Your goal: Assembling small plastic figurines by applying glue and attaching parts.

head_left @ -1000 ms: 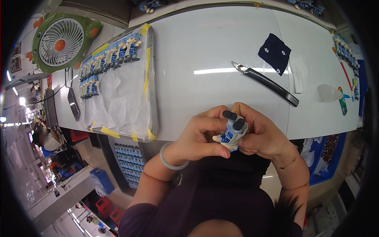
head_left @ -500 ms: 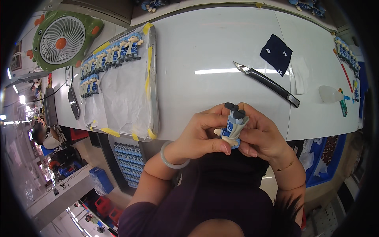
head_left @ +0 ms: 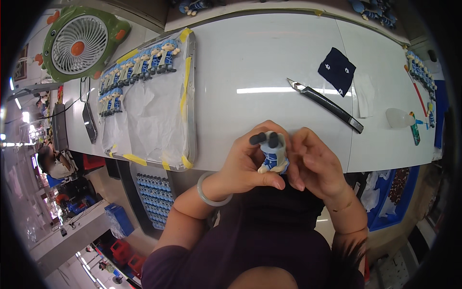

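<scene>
A small blue-and-cream figurine (head_left: 274, 156) with dark shoes is upside down over the table's near edge, its feet pointing up and away. My left hand (head_left: 248, 164) is closed round it, thumb along the near side. Close at its right is my right hand (head_left: 315, 161), fingers curled loosely and apart; the fingertips come near the figurine, and whether they touch it I cannot tell. Beyond my hands lie a black-handled utility knife (head_left: 329, 106) and a folded navy cloth (head_left: 337, 71) with small white motifs.
At left, a tray (head_left: 191, 96) lined with white sheet and yellow tape carries rows of similar figurines (head_left: 139, 65). A green fan (head_left: 79, 43) stands behind it. Right: a clear squeeze bottle (head_left: 398, 118), a red stick (head_left: 419, 96) and more figurines (head_left: 421, 72). Below the table are a figurine-filled bin (head_left: 155, 200) and a blue crate (head_left: 385, 220).
The figurine has turned and shifted slightly left in my left hand. My right hand, which was gripping it too, has loosened and drawn a little to the right.
</scene>
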A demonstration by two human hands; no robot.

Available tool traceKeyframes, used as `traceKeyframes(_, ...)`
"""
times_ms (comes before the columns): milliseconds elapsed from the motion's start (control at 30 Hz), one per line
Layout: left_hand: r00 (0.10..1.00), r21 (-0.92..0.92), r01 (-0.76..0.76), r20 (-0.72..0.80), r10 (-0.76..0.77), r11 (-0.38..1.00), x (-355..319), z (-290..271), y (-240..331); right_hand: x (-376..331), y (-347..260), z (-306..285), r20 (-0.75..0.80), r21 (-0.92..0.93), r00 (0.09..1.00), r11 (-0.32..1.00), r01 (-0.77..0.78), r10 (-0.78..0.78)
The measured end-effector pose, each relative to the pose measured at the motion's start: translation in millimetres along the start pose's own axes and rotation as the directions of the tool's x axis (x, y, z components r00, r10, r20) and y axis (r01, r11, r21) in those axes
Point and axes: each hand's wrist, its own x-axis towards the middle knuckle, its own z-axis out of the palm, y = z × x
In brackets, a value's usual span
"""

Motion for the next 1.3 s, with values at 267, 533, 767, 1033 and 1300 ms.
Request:
traceKeyframes(267, 0.998, 0.176, -0.056, 0.032, 0.051, 0.983, -7.8, -0.7, 1.4, -62.7, -50.2, -43.5, 0.165, -0.888, -0.166, -0.22, 0.403, -0.972)
traceKeyframes(533, 0.999, 0.431, -0.03, -0.019, 0.042, 0.902, -9.2, 8.4, 1.8, -76.9, -102.1, -84.2, -0.096, -0.992, 0.195, 0.111, 0.067, -0.976)
traceKeyframes(767, 0.968, 0.751, -0.227, 0.104, 0.229, 0.62, -5.3, 12.2, -2.3, -66.4, -99.9, -83.3, -0.102, -0.985, 0.355, 0.045, -0.166, -0.929)
traceKeyframes(1033, 0.989, 0.636, 0.112, -0.147, -0.022, 0.764, -9.0, 23.5, 1.1, -60.0, -72.3, -57.5, 0.004, -0.994, 0.329, 0.032, 0.102, -0.944)
traceKeyframes(1300, 0.998, 0.52, -0.02, -0.045, 0.051, 0.854, -15.4, 15.0, -3.5, -60.3, -19.0, -15.1, -0.032, -0.754, 0.749, 0.508, 0.416, -0.662)
